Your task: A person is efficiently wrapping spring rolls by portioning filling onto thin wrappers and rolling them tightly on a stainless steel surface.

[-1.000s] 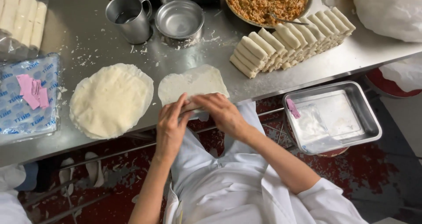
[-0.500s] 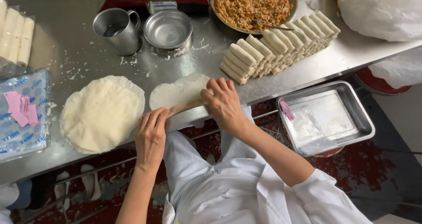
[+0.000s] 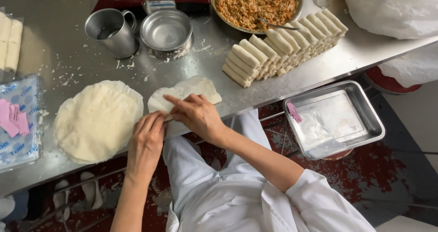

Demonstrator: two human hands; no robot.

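A thin white wrapper (image 3: 189, 90) lies near the front edge of the steel table (image 3: 59, 49), partly rolled up from its near side. My left hand (image 3: 147, 138) presses its fingertips on the left end of the roll. My right hand (image 3: 195, 114) lies over the right part, index finger stretched along the fold. A round stack of wrappers (image 3: 96, 120) sits just left of my left hand. Finished white rolls (image 3: 278, 43) are stacked in a row at the right, below a large bowl of orange-brown filling (image 3: 254, 3) with a spoon in it.
A metal mug (image 3: 112, 31) and an empty steel bowl (image 3: 166, 30) stand at the back. Plastic packets (image 3: 18, 120) lie at the far left, white bags (image 3: 392, 8) at the right. A steel tray (image 3: 335, 118) with plastic wrap sits on a stool beside the table.
Both hands went on rolling the wrapper away from me: the left slid to the roll's left end, the right shifted over the middle. The camera view also shifted.
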